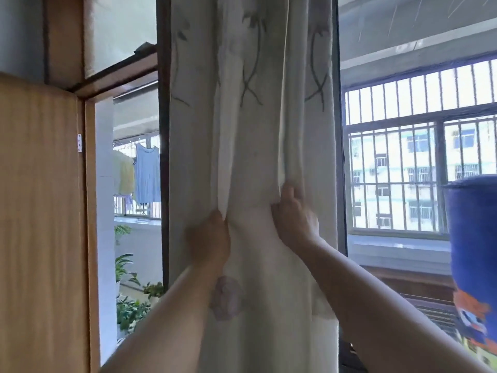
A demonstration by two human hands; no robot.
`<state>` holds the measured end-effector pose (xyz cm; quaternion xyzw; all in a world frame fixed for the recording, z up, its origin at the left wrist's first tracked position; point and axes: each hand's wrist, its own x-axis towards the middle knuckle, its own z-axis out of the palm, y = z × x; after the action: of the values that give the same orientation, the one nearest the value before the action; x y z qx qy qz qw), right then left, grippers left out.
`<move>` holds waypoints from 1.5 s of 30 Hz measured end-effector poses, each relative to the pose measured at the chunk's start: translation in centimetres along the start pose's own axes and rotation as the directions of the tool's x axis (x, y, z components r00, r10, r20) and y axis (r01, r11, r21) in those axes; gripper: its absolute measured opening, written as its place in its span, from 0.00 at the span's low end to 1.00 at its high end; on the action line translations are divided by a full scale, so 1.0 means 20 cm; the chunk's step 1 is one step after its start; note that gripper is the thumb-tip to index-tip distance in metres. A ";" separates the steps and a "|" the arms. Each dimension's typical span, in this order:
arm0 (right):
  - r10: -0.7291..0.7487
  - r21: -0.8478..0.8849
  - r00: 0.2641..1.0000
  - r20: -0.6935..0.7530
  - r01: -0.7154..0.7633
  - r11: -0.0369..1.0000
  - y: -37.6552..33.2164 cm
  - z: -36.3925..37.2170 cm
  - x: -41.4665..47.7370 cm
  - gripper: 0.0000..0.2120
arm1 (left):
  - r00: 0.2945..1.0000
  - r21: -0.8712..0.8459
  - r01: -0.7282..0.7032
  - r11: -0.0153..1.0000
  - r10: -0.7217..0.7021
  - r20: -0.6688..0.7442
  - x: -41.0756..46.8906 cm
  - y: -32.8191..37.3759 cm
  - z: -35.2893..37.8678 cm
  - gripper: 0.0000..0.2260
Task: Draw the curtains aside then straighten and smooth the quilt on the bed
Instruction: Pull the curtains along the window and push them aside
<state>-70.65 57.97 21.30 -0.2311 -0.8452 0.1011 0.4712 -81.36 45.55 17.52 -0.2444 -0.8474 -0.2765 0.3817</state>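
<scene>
A cream curtain (pixel 252 130) with grey leaf prints and a pale purple flower hangs bunched in folds in the middle of the view. My left hand (pixel 208 238) grips a fold at its left side, fingers closed on the cloth. About a hand's width to the right and slightly higher, my right hand (pixel 294 214) pinches another fold. Both forearms reach up from the bottom edge. The bed and the quilt are out of view.
A wooden door (pixel 40 211) stands at the left beside an opening onto a balcony with hanging laundry (pixel 146 173) and potted plants (pixel 131 313). To the right is a barred window (pixel 419 170). A blue printed cloth (pixel 476 254) hangs at the far right edge.
</scene>
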 end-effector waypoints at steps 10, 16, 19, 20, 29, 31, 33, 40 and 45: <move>0.105 0.240 0.932 -0.347 -0.020 0.971 -0.16 0.15 0.13 0.36 | 0.965 -0.134 0.164 0.977 -0.187 -0.184 0.29 -0.19 -0.02 0.21; 0.196 0.262 0.925 -0.327 -0.111 0.959 -0.26 0.21 0.21 0.29 | 0.991 -0.121 0.132 0.984 -0.130 0.025 0.37 -0.18 -0.03 0.18; 0.168 0.199 0.952 -0.256 -0.118 0.973 -0.30 0.27 0.24 0.28 | 0.998 -0.054 0.061 0.997 -0.061 0.008 0.38 -0.19 -0.03 0.17; 0.175 0.200 0.959 -0.222 -0.131 0.971 -0.31 0.29 0.25 0.26 | 0.999 -0.016 0.032 0.999 -0.032 -0.004 0.39 -0.20 -0.03 0.17; -0.005 0.093 1.000 0.028 0.003 0.996 -0.43 0.53 0.42 0.21 | 0.994 0.139 -0.011 0.990 0.026 -0.106 0.48 -0.48 0.05 0.12; -0.064 0.141 0.997 0.031 0.059 0.988 -0.49 0.63 0.47 0.21 | 0.994 0.111 0.030 0.993 -0.017 -0.112 0.51 -0.58 0.07 0.12; -0.145 0.145 0.987 0.062 0.135 0.980 -0.56 0.75 0.51 0.20 | 0.993 0.111 0.067 0.992 -0.055 -0.104 0.53 -0.69 0.08 0.13; -0.221 0.272 0.955 0.199 0.163 0.948 -0.81 0.93 0.51 0.14 | 0.979 0.186 0.185 0.965 -0.163 -0.126 0.58 -0.96 0.03 0.14; -0.183 0.277 0.936 0.301 0.098 0.956 -0.76 0.93 0.42 0.21 | 0.964 0.232 0.266 0.936 -0.252 -0.091 0.59 -0.98 0.00 0.15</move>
<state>-94.57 49.65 23.64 -0.0866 -0.9051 0.2121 0.3583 -100.47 33.68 21.25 -0.0740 -0.8877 -0.2263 0.3940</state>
